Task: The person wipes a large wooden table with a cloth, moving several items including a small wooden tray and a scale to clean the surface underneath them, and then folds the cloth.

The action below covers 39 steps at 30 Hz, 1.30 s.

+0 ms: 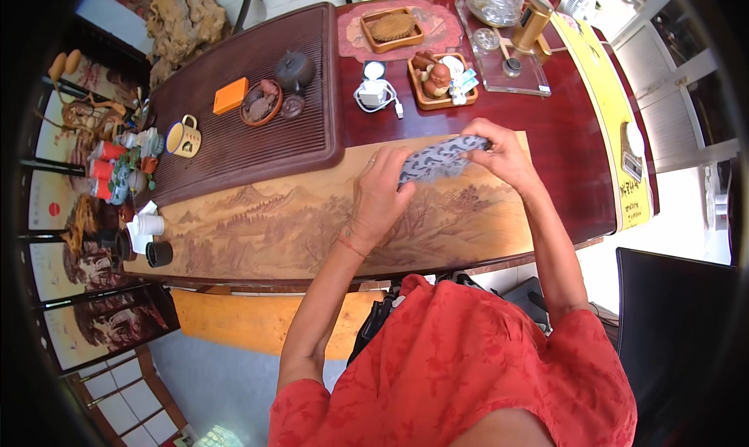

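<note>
Both of my hands hold a folded grey cloth (439, 159) with dark spots, above a long table runner (257, 230) printed with a mountain landscape. My left hand (381, 189) grips the cloth's left end, thumb towards me. At the right end, the fingers of my right hand (497, 151) pinch it. Loose fluffy fibres hang at its lower edge. Beyond the hands lie a white charger with a coiled cable (373, 98) and a square wooden tray (422, 100) with clay figurines and small packets.
On the ribbed tea tray (234, 148) stand a dark teapot (295, 71), an orange box (230, 96), a round dish of figurines and an enamel mug (183, 138). A black cup (159, 253) is at the runner's left end. An acrylic board (526, 81) holds glassware and a gold-coloured device.
</note>
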Each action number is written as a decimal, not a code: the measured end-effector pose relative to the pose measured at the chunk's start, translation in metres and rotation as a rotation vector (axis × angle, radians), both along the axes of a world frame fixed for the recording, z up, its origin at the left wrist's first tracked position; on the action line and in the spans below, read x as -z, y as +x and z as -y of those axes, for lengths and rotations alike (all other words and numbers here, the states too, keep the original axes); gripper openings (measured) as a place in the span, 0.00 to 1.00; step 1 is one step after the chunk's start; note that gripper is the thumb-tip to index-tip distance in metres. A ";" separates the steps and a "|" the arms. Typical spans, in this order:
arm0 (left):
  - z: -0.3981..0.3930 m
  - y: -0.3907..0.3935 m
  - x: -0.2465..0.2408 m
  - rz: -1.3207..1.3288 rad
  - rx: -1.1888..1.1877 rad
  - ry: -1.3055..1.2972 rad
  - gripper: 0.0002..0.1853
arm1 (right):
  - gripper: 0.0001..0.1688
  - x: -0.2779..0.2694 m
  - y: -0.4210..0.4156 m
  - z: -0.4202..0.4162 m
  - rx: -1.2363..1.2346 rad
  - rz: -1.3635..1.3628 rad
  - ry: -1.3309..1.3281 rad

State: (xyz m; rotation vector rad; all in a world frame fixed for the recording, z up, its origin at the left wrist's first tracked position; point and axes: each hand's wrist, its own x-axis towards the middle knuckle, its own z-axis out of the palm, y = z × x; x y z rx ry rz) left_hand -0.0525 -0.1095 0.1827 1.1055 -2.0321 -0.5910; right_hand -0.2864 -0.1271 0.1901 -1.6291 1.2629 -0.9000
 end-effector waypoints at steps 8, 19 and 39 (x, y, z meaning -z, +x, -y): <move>-0.049 -0.050 0.097 0.297 0.371 -0.151 0.24 | 0.20 0.091 -0.063 -0.089 0.284 -0.381 -0.218; -0.079 0.007 0.131 0.330 0.277 0.066 0.24 | 0.34 0.153 -0.002 -0.077 0.485 -0.742 -0.098; -0.071 0.057 0.193 0.580 -0.197 0.055 0.25 | 0.23 0.188 0.021 -0.065 0.418 -0.974 -0.150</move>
